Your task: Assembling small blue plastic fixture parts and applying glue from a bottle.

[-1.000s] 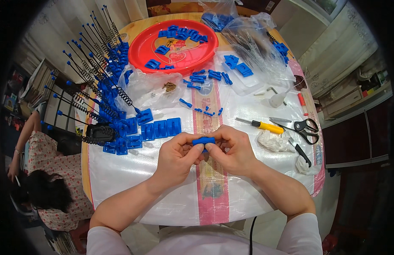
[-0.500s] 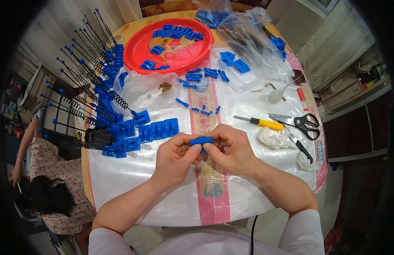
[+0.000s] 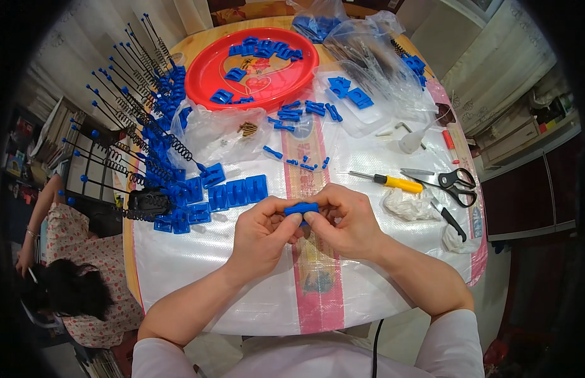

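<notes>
A small blue plastic part (image 3: 302,208) is pinched between my two hands above the middle of the table. My left hand (image 3: 265,230) grips its left end with thumb and fingers. At its right end, the thumb and fingers of my right hand (image 3: 344,222) close on it. My fingers cover much of its underside. Beyond my hands lie several short blue pieces (image 3: 307,165) and, farther back, a group of longer blue pieces (image 3: 290,114). A row of blue square plates (image 3: 237,193) lies to the left of my hands.
Blue bases with black springs and rods (image 3: 155,120) crowd the left side. A red tray (image 3: 195,94) holds blue parts at the back. On the right lie a yellow-handled screwdriver (image 3: 401,184), black scissors (image 3: 457,183) and a black-handled knife (image 3: 453,223). A person (image 3: 84,283) sits at far left.
Both hands keep the same grip on the blue part with barely any motion. The whole view has shifted very slightly.
</notes>
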`<state>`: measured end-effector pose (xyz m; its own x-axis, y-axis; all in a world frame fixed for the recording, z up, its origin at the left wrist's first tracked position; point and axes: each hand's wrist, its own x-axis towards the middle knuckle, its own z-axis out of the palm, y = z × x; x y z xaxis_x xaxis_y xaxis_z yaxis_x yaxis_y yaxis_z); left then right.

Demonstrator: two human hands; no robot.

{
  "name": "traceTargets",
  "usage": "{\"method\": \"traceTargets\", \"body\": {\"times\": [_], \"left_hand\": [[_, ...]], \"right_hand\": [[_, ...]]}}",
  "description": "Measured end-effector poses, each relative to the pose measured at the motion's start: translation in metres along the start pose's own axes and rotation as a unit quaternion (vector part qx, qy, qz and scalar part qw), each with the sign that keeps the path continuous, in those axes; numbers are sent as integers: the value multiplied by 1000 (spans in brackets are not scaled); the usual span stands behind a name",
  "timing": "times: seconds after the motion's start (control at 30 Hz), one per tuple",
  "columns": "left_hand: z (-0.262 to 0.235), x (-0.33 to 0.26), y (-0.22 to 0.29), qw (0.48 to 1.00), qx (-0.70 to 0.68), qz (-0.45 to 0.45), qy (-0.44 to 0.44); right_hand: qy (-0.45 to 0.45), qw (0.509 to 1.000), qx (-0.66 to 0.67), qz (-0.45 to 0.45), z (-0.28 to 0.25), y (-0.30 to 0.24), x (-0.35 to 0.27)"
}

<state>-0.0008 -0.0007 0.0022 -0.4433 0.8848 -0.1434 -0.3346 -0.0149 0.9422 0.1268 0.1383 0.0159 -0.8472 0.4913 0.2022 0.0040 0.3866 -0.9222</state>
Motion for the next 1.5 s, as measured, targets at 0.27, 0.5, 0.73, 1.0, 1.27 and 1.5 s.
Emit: {"method": "traceTargets", "body": {"times": [0.27,0.5,0.73,1.0,1.27,1.5], "left_hand": [[4,-1,6,1000,24,-13,14],[4,-1,7,999,26,-12,16],[8,-1,8,999,-34,12,18],[0,1,4,1000,-11,2,-11],[8,2,9,999,-17,50,2],[5,3,4,997,-57,44,-24]], "right_hand": [[1,999,44,21,3,4,-2],[-3,998,57,41,5,11,-3],[11,990,131,55,7,9,-3],[37,982,164,83,6,5,-1],[23,986,161,44,7,15,-1],[4,992,119,35,8,9,0]]}}
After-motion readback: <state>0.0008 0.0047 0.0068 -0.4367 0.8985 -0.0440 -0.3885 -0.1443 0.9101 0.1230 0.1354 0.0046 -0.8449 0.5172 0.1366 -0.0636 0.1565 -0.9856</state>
